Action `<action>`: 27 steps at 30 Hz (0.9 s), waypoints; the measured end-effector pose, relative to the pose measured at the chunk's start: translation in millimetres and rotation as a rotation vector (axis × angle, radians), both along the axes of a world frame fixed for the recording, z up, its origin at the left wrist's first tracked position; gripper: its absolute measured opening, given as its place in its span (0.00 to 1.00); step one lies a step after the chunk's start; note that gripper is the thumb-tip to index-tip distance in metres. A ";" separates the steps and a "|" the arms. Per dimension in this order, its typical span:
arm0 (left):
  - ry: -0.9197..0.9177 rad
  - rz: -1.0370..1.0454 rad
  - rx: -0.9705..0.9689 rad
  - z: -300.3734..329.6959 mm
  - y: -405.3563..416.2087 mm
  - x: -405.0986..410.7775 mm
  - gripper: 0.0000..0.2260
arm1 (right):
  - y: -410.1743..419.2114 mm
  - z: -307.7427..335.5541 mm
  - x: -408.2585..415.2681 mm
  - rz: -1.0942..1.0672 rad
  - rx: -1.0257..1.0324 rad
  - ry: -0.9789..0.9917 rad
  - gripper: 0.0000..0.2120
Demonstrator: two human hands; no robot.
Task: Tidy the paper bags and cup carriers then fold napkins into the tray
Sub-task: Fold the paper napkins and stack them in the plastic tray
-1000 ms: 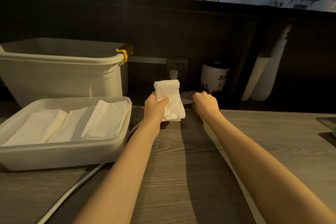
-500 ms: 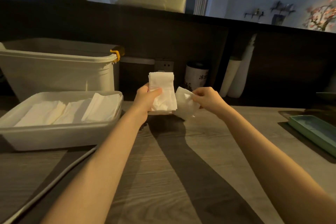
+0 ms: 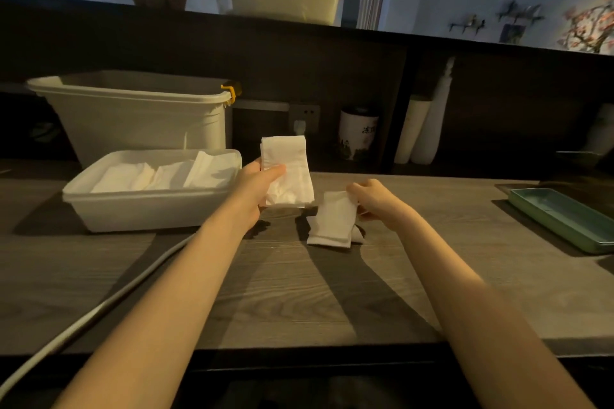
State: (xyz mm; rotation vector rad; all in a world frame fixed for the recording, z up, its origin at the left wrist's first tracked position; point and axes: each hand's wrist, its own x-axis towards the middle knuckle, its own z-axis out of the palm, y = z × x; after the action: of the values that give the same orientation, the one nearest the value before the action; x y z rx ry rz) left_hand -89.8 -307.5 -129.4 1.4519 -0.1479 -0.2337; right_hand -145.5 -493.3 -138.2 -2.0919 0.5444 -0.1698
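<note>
Napkins (image 3: 172, 173) already fill much of the tray (image 3: 149, 209). Your left hand (image 3: 255, 186) grips a stack (image 3: 289, 173) upright; your right hand (image 3: 375, 199) pinches one napkin (image 3: 332, 221), seemingly touching the worktop (image 3: 299, 292), unfolded yet.

The left hand (image 3: 255, 184) holds a stack of white napkins (image 3: 287, 173) upright above the wooden counter (image 3: 299, 292). The right hand (image 3: 375, 201) pinches one napkin (image 3: 334, 221) whose lower edge touches the counter. At the left stands a white tray (image 3: 149, 206) with folded napkins (image 3: 166, 173) inside, behind it a big white tub (image 3: 133, 119). A green tray (image 3: 564, 219) lies at the right.
</note>
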 end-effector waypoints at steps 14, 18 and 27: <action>-0.010 0.037 0.054 -19.3 -12.7 5.3 0.15 | -7.0 -29.2 3.5 -0.152 -0.378 -0.388 0.11; -0.017 0.056 0.067 -20.2 -15.9 5.7 0.14 | -5.1 -17.8 1.7 -0.182 -0.220 -0.574 0.10; -0.030 0.034 0.130 -16.9 -18.1 -4.9 0.13 | 3.5 1.5 -9.0 -0.087 0.299 -0.661 0.06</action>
State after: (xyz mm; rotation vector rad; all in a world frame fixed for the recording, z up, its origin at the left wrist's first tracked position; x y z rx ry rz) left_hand -94.8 -325.6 -146.2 1.5864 -0.1345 -0.1962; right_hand -154.4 -489.7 -136.6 -1.5945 0.2350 -0.7504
